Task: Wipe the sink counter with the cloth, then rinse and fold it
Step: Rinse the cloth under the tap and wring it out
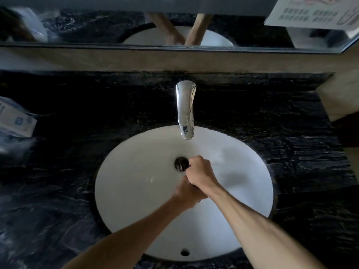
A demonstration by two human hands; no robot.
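Both my hands are clenched together over the middle of the white oval sink, just below the dark drain. My right hand is a fist on top, and my left hand grips underneath it. Only small dark slivers of the cloth show between the fingers; the rest is hidden inside the fists. The chrome faucet stands above the hands, and no water stream is visible from its spout. The black marble counter surrounds the sink.
A pale packet lies on the counter at the far left. A mirror runs along the back wall and reflects my arms. A printed notice hangs at the top right. A beige wall closes the right side.
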